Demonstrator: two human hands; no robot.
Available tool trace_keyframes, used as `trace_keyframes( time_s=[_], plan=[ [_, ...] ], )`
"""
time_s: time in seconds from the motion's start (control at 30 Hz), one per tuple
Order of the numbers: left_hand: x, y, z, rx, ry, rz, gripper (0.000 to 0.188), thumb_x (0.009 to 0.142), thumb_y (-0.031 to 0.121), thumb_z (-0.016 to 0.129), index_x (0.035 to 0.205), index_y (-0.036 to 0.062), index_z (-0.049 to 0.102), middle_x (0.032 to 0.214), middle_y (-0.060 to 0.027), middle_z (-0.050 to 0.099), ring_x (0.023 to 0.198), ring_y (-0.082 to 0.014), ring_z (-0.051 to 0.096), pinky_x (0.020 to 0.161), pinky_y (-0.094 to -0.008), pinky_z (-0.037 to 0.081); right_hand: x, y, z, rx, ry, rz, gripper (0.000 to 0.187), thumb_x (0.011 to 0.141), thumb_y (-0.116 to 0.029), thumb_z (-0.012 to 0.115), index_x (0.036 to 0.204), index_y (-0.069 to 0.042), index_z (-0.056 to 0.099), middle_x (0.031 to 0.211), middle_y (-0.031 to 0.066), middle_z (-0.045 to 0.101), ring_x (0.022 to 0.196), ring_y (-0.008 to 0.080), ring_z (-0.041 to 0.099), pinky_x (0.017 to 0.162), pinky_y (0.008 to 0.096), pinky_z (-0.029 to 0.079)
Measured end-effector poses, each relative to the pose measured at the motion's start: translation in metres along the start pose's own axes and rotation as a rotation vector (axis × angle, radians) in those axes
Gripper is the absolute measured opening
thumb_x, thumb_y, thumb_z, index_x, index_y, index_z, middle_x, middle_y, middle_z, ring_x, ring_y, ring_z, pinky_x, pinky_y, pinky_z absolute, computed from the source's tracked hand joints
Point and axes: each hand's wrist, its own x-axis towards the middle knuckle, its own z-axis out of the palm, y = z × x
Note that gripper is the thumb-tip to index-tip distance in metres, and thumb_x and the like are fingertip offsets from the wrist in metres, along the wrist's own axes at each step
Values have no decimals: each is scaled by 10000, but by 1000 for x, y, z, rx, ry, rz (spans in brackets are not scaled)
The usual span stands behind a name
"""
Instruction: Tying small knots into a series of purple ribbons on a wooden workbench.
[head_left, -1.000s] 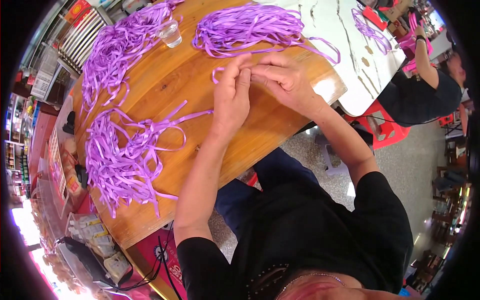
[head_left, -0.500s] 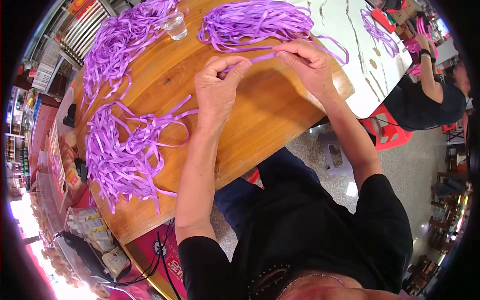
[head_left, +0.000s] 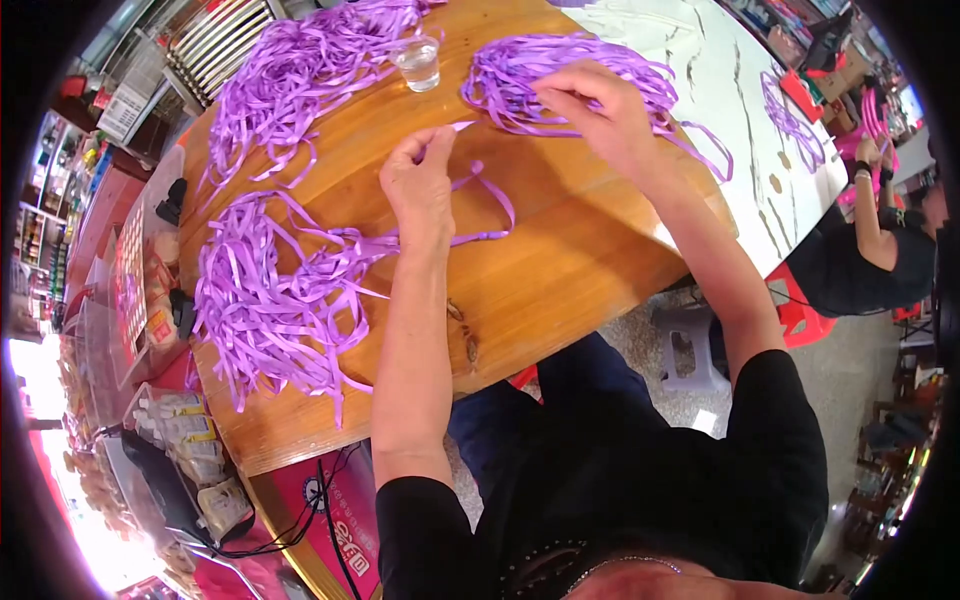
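My left hand (head_left: 422, 180) is closed in a pinch above the wooden table, with a short pale tip of purple ribbon (head_left: 463, 126) showing past its thumb and finger. Over the edge of the far purple ribbon bundle (head_left: 520, 60), my right hand (head_left: 605, 112) is raised with bent fingers drawn together; what they pinch, if anything, cannot be made out against the purple. Left of my left forearm lies a loose heap of purple ribbons (head_left: 270, 300). One looped strand (head_left: 508, 205) from that side runs out past my left wrist.
The wooden table (head_left: 560, 250) meets a white marbled tabletop (head_left: 735, 120) on the right. A clear cup of water (head_left: 418, 66) stands beside another large ribbon heap (head_left: 300, 80). A person in black (head_left: 865, 255) sits at far right, near a grey stool (head_left: 688, 350).
My hands have moved apart; the ribbon stretched between them no longer shows there. A looped strand now lies farther right past my left wrist. The whole view has shifted slightly.
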Motion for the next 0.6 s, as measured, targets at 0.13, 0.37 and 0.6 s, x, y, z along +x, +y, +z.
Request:
trace_keyframes(
  time_s=[0.13, 0.37, 0.6],
  plan=[
    [13, -2, -13, -129, 190, 65, 108, 815, 90, 664, 858, -9, 663, 704, 47, 538, 619, -30, 437, 549, -174, 351, 65, 26, 34, -344, -50, -281, 143, 795, -143, 655, 931, -104, 676, 941, 84, 615, 874, 228, 597, 743, 314, 472],
    [15, -3, -15, -205, 260, 96, 89, 816, 81, 661, 847, -1, 669, 687, 64, 522, 597, -20, 408, 523, -179, 328, 136, 48, 103, -827, -80, -242, 212, 753, -348, 655, 906, -208, 697, 1027, 96, 605, 1025, 243, 551, 787, 522, 436],
    [17, -5, -11, -275, 267, 135, 84, 807, 84, 669, 816, 1, 660, 668, 73, 494, 589, -19, 392, 513, -181, 313, 189, 86, 145, -956, -538, -102, 135, 687, -207, 582, 693, -123, 687, 754, 145, 649, 692, 330, 630, 593, 463, 487]
  ],
)
